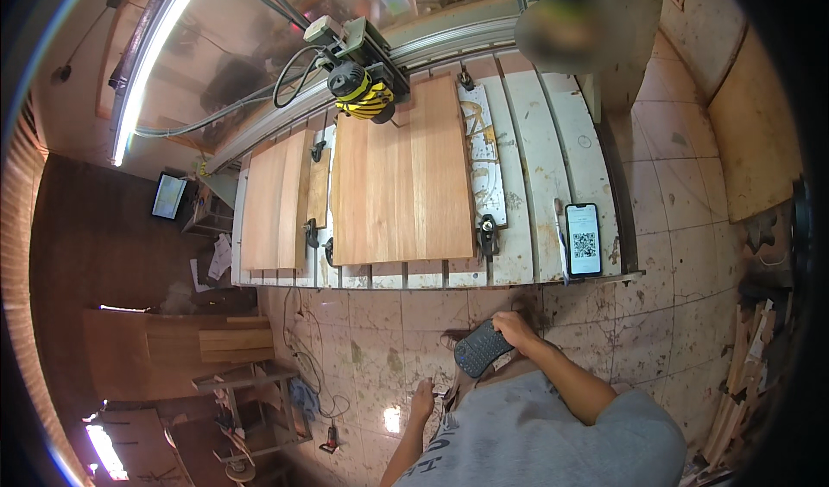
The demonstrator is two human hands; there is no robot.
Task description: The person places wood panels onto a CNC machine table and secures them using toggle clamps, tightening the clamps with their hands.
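Screen (168,195), lit, stands at the far left, well apart from the bench (540,167), whose pale surface is slotted. Below it, a wooden stand (289,405) is on the tiled floor (635,332). On the bench at left lies the smaller wood panel (275,206), flat, with a black clamp (312,232) near its right edge. A yellow-and-black spindle unit (364,98) overhangs the upper left part of the larger wood panel (401,180); contact cannot be determined. Left hand (422,401) is low, near the body, fingers curled; whether its grip contains anything cannot be determined. Mini keyboard (484,349), dark, is tilted in front of the torso, clear of the bench's near edge. Right hand (515,332) has its grip closed about the keyboard's upper right corner. Phone (584,241), screen lit with a square code, lies face up near the bench's right front corner. Wooden strips (738,383) lean at far right.
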